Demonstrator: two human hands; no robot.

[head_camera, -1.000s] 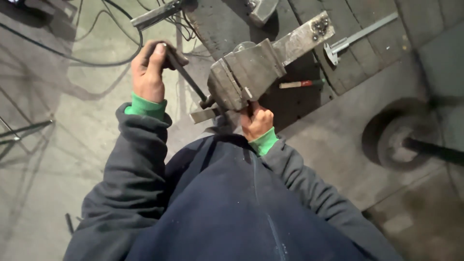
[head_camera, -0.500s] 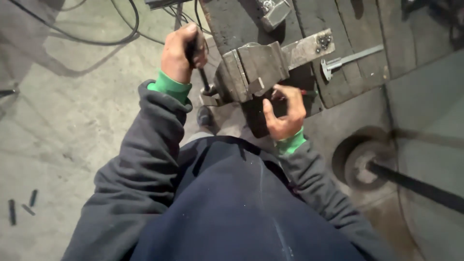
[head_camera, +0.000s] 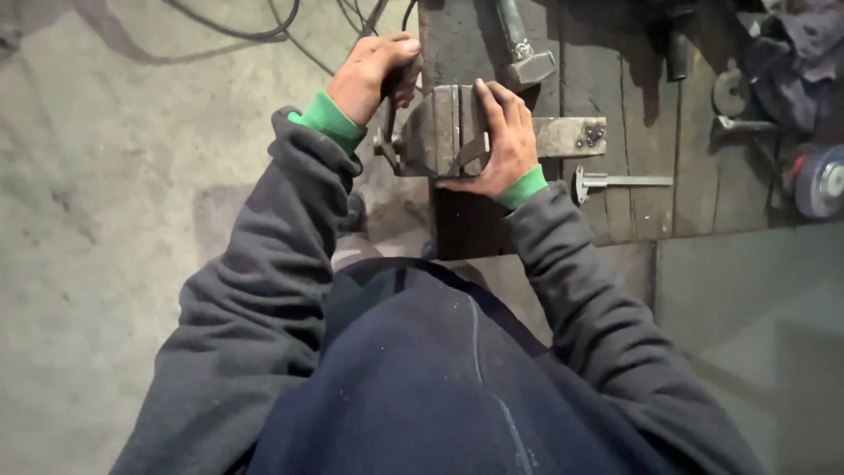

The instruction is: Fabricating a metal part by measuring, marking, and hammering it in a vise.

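The left hand (head_camera: 374,75) is wrapped in a fist round the dark steel handle bar (head_camera: 388,105) of a grey cast-metal bench vise (head_camera: 440,132); the fingers curl over the bar's upper end, and the bar's lower part shows below the fist, ending near the screw head at the vise's front. The bar's long axis runs roughly up and down in the head view, across the line of the vise screw, so the fist sits off to one side of that screw, at the vise's left end.

The right hand (head_camera: 501,141) lies flat and spread on top of the vise, palm down, fingers pointing away from the body and over the jaw line. It presses rather than clasps; whether anything sits between the vise jaws under it cannot be told.

The vise stands at the near left corner of a dark, worn wooden workbench (head_camera: 633,202), and its long axis runs left to right along the bench edge. A grey flat metal bar (head_camera: 571,136) juts out of the vise to the right. Just beyond that lies a steel caliper (head_camera: 615,182), apart from both hands. A hammer head (head_camera: 532,66) rests behind the vise. Black cables (head_camera: 229,53) trail over the concrete floor (head_camera: 105,264) at left.
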